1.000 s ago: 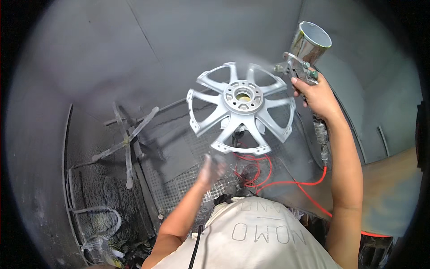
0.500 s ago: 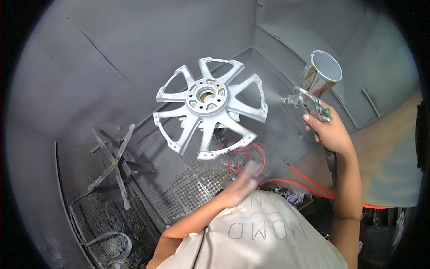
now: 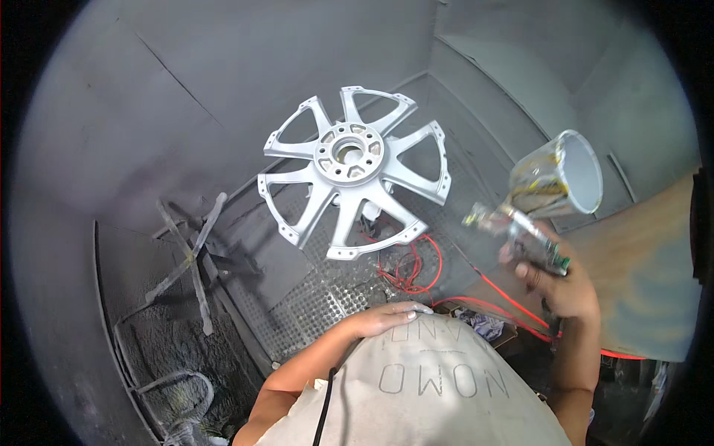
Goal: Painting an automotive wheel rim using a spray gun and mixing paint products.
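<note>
Silver wheel centre (image 3: 353, 176): smooth satin metal, approx. mid-view, above the floor; round hub w/ bolt holes, five open, fan-shaped sections
Spray gun (image 3: 532, 229): metal; its cup (image 3: 535, 178) streaked yellowish outside, grey inside; just right of the wheel, apart from it
Right hand (image 3: 558, 286): we have fingers curled round the gun's grip
Left hand (image 3: 383, 318): laid nearly flat on our off-white cloth top (image 3: 439, 372), fingers extended; nothing seen in it
Surrounds: dull grey walls (image 3: 245, 44); dimpled floor plate (image 3: 320, 305); crusted cross-shaped stand (image 3: 192, 258); looped red hose (image 3: 440, 262)
Vs. 0.5 s ago: gun lower, cup mouth tipped further right; left hand back from near the hose onto our top; wheel roughly same spot
Unclear: gun & right hand blurred, trigger n/a to read; wheel's support mostly hidden; dark lens rim crops edges
</note>
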A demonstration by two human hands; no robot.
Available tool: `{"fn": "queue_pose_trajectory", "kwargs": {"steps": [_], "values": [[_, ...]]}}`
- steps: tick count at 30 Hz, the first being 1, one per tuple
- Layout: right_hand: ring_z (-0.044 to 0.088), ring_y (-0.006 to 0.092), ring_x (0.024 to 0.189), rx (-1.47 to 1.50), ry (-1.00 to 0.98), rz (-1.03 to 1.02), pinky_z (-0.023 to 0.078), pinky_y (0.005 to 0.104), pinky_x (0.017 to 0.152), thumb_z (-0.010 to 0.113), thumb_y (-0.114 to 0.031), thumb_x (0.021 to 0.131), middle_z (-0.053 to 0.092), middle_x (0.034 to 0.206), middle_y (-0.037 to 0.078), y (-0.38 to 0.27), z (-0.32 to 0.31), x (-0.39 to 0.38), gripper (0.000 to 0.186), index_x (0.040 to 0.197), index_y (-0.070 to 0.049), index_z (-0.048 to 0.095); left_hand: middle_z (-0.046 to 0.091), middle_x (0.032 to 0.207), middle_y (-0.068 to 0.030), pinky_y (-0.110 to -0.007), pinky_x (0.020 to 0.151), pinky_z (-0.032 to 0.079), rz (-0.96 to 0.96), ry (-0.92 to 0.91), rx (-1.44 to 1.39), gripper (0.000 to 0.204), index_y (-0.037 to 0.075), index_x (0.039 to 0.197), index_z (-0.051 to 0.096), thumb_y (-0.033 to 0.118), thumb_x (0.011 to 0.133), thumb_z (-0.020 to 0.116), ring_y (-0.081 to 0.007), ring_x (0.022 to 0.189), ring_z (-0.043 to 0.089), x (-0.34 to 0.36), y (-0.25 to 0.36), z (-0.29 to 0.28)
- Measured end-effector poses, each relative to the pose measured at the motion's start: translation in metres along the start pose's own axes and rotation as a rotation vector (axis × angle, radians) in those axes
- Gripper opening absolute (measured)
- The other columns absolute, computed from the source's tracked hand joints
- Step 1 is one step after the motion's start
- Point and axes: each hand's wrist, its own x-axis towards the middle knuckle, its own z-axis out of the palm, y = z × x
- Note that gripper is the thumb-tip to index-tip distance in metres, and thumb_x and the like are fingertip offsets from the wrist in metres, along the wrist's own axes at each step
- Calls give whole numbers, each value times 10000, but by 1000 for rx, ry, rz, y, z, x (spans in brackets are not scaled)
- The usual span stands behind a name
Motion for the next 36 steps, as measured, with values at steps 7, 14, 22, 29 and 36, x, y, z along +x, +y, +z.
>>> {"fn": "queue_pose_trajectory", "kwargs": {"steps": [7,14,22,29,36], "values": [[603,152,1117,-239,349,-120,465,316,1039,742,-82,981,690,1245,54,9,-14,29,508,1452,18,582,572,1510,-143,-402,1216,354,0,134,-66,552,17,1514,546,420,1147,458,-249,1427,495,-9,-22,8],[627,123,1024,-180,169,113,531,311,913,808,-149,936,718,1159,45,33,-1,-15,538,1417,2,619,626,1429,-115,-384,1186,390,-192,608,-89,437,23,1479,571,263,1114,556,-229,1339,547,-10,-66,8],[667,163,991,-299,-1,127,550,343,926,825,-215,928,726,1146,90,63,-25,45,562,1415,-11,634,621,1460,-159,-461,1155,448,-239,1053,-138,630,49,1581,419,71,977,594,-316,1327,596,-7,-48,-44],[648,105,880,-169,444,-193,541,258,642,757,-222,989,698,1089,45,80,-90,118,562,1479,-17,572,535,1526,-179,-398,1124,458,248,1411,-118,811,-38,1629,302,-31,845,508,-257,1293,588,-42,31,-173],[608,63,777,-162,499,62,461,234,550,740,-187,993,689,918,-12,100,-113,119,475,1420,-30,606,516,1573,-197,-375,1173,404,80,1153,-90,831,-40,1641,257,-21,855,525,-273,1440,515,0,33,-141]]}}
